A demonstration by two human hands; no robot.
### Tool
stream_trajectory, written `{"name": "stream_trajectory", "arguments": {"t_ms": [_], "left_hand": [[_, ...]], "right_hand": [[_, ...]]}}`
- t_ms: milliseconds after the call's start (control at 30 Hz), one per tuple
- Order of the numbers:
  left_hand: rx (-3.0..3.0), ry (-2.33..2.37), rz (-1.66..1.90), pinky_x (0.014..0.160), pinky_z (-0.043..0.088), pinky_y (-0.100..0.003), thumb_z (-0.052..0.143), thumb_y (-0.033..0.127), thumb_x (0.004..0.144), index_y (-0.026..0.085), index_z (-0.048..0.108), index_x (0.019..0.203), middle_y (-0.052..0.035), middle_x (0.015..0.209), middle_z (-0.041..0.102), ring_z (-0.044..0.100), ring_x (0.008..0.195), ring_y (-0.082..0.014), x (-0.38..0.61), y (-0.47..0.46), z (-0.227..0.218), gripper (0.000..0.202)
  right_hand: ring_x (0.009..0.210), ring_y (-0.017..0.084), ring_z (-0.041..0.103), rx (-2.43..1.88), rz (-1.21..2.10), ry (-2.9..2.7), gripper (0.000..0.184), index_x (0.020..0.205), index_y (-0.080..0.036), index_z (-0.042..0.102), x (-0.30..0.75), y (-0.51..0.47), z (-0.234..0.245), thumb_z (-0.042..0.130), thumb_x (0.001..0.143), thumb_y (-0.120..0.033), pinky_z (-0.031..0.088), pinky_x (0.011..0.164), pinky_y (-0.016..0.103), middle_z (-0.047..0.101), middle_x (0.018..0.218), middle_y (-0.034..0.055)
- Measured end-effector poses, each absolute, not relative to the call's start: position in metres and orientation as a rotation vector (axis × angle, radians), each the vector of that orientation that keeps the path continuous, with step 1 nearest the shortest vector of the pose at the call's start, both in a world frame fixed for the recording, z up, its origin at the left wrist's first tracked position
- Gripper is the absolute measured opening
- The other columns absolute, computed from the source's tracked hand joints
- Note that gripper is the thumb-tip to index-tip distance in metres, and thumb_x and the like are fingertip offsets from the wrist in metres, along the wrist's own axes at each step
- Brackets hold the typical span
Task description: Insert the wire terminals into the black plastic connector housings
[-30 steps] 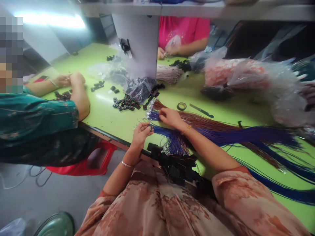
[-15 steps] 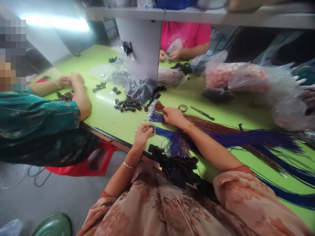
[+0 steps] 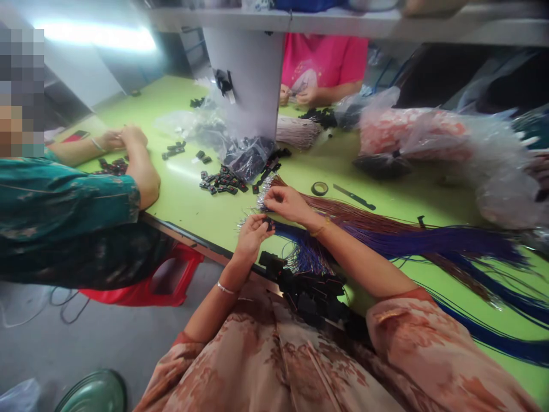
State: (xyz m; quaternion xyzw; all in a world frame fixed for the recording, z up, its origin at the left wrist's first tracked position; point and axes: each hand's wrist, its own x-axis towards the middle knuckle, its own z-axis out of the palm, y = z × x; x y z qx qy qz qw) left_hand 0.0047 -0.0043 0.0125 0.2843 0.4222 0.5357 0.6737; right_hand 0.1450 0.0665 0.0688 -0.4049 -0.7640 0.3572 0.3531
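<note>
My left hand (image 3: 251,234) is closed in a pinch on a small black connector at the near edge of the green table (image 3: 189,200). My right hand (image 3: 286,203) is pinched on a thin wire it has drawn from the bundles of blue wires (image 3: 429,240) and brown wires (image 3: 343,207), and it hovers just above the left hand. A heap of finished black connectors with blue wires (image 3: 313,289) lies at the table edge against my lap.
Loose black connectors (image 3: 221,182) and a clear bag of them (image 3: 246,157) lie ahead. A tape roll (image 3: 319,188) and a black tool (image 3: 354,197) sit beyond the wires. Plastic bags (image 3: 429,137) fill the right. One person works at left (image 3: 128,154), another in pink opposite (image 3: 321,63).
My right hand has moved left and toward the left hand, bringing a wire end with it. The left hand has stayed in place, still pinched.
</note>
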Motion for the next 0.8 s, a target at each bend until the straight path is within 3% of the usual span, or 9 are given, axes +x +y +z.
{"name": "stream_trajectory", "arguments": {"t_ms": [267, 500, 800], "left_hand": [[0.545, 0.856, 1.191, 0.080, 0.051, -0.028, 0.074, 0.020, 0.070, 0.018, 0.057, 0.095, -0.0011, 0.087, 0.062, 0.062, 0.081, -0.0112, 0.007, -0.003, 0.011, 0.030], [0.551, 0.836, 1.173, 0.087, 0.050, -0.030, 0.073, 0.022, 0.073, 0.017, 0.057, 0.096, -0.0027, 0.088, 0.063, 0.062, 0.084, -0.0120, 0.010, -0.003, 0.008, 0.028], [0.592, 0.830, 1.193, 0.085, 0.051, -0.030, 0.079, 0.025, 0.066, 0.018, 0.059, 0.096, -0.0025, 0.088, 0.065, 0.063, 0.085, -0.0126, 0.011, -0.005, 0.010, 0.036]], "right_hand": [[0.055, 0.009, 0.040, -1.212, 0.754, -2.134, 0.018, 0.063, -0.016, 0.055, 0.172, 0.031, 0.053, 0.052, 0.077, -0.025, 0.027, 0.055, 0.023, 0.054, 0.059, -0.0022], [0.056, 0.010, 0.039, -1.273, 0.617, -2.268, 0.025, 0.062, -0.017, 0.055, 0.172, 0.021, 0.053, 0.052, 0.083, -0.031, 0.023, 0.056, 0.025, 0.055, 0.060, -0.0008], [0.057, 0.011, 0.042, -1.307, 0.605, -2.266, 0.020, 0.064, -0.017, 0.057, 0.170, 0.019, 0.049, 0.053, 0.082, -0.028, 0.023, 0.056, 0.025, 0.058, 0.062, -0.0002]]}}
